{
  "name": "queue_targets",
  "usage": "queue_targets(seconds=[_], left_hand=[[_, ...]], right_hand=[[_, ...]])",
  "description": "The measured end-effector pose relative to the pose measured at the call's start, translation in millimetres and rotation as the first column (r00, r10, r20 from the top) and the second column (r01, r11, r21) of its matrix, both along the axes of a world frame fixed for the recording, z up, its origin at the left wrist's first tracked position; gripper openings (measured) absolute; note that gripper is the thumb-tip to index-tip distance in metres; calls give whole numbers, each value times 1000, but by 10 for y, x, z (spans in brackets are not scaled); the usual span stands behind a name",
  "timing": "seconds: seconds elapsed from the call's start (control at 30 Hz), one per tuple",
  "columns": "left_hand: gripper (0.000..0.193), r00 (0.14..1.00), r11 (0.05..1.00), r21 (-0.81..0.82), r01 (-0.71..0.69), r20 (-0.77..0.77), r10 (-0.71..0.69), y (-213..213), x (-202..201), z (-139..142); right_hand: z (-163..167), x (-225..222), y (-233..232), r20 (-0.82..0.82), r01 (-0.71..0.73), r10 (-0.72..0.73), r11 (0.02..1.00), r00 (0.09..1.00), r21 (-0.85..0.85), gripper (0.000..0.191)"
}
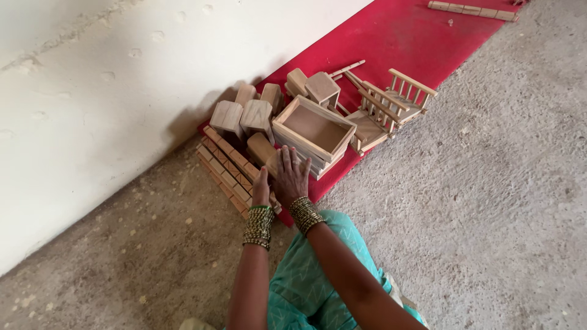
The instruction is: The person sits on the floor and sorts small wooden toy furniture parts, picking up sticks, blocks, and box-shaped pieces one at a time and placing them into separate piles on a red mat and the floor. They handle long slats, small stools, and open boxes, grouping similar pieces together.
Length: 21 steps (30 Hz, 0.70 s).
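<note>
Teal patterned cloth over the person's lap fills the near edge of the view, and both forearms reach out from it, each wrist stacked with green and gold bangles. Beyond them the left hand lies edge-on with its fingers together and straight, pressed against the near end of a stack of long notched wooden strips that runs along the foot of the white wall. Just to its right, the right hand rests flat, palm down and fingers slightly spread, on a small wooden block and the low wooden pieces beside it; neither hand grips anything.

Touching the far side of the right hand's fingertips sits an open rectangular wooden box, empty inside. Left of the box and farther off, several chunky wooden blocks stand clustered against the wall. Right of the box lie small slatted wooden frames, tilted against one another. All of this rests on a red mat spread over the rough concrete floor. Well apart, at the far right end of the mat, lies another long wooden strip.
</note>
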<state>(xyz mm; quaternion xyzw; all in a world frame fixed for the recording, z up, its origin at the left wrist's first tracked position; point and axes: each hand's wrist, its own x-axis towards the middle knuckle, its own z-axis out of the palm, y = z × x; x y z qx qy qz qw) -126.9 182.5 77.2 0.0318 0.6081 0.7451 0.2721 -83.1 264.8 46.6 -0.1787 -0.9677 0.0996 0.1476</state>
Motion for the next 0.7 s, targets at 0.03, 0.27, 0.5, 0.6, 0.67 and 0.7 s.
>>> queue_targets(seconds=[0.03,0.27,0.5,0.6,0.67,0.7], left_hand=[[74,1000,997,-72,-13,19,15,-25,9,20],[74,997,946,-320,54,-40,-70,137,-239,57],[42,999,968,252,2,50,-15,170,-243,-168],[31,988,915,395,-81,154,21,126,-129,-233],[33,991,888,455,-62,130,3,67,-71,-225],[33,993,875,479,-64,119,7,40,-64,-200]], right_hand=[[-5,-16,-2,42,34,-36,998,998,44,90],[50,-59,64,91,47,-28,974,995,-222,92],[60,-3,0,-59,16,-18,1000,998,-26,67],[68,95,-10,-179,17,-22,999,984,-28,70],[128,181,-66,-224,22,-21,1000,974,2,68],[182,207,-91,-245,27,-20,999,969,23,66]])
